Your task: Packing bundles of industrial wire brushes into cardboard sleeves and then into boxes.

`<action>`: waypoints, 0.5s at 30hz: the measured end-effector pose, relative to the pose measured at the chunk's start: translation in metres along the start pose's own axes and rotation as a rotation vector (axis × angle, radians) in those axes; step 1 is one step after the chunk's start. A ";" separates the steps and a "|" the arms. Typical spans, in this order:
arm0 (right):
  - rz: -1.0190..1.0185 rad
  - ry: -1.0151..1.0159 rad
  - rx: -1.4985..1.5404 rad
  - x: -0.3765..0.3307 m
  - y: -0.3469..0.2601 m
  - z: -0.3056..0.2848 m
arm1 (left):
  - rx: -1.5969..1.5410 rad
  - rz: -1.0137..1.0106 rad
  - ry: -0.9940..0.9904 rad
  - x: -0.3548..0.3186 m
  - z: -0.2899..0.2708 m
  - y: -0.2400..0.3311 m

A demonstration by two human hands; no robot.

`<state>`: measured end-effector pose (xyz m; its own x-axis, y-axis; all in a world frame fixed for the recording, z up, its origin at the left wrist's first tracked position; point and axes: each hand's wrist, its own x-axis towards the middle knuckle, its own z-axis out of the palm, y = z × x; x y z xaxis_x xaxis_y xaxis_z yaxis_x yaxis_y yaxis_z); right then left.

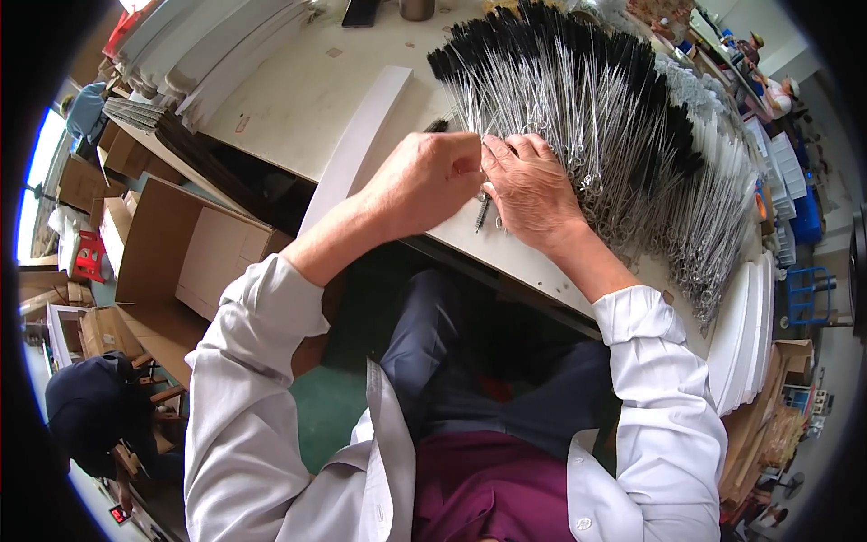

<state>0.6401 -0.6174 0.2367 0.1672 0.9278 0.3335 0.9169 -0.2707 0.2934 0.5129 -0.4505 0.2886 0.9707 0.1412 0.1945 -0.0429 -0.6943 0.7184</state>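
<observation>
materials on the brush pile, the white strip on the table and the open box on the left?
Brushes: stems look like twisted metal wire, thin, silvery and glinting; the black tips look like bristle, likely synthetic, too fine to tell. White strip: flat, matte, sharp-edged, probably card or foam board. Open box: corrugated cardboard by its brown matte faces and folded flaps. Both hands, left and right, work one brush at the pile's edge.

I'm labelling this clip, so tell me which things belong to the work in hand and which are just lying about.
In the work:
left hand
right hand
small wire brush pinched between them
fanned pile of black-tipped wire brushes

Lying about:
white strip
open cardboard box
stacked white boards
metal cup
</observation>
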 end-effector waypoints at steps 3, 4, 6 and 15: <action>-0.001 -0.001 -0.038 -0.001 0.003 0.001 | -0.065 0.036 -0.030 -0.012 0.001 0.014; -0.005 0.011 -0.035 -0.003 0.003 0.002 | -0.085 0.032 -0.045 -0.014 -0.001 0.019; -0.004 0.016 -0.010 -0.002 0.002 0.005 | -0.196 -0.012 0.041 -0.019 -0.012 0.027; 0.013 0.047 0.020 0.001 0.000 0.006 | -0.098 -0.020 0.092 -0.045 -0.049 0.048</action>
<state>0.6426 -0.6148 0.2319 0.1619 0.9112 0.3789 0.9219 -0.2767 0.2714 0.4554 -0.4561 0.3468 0.9460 0.2217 0.2365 -0.0508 -0.6193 0.7835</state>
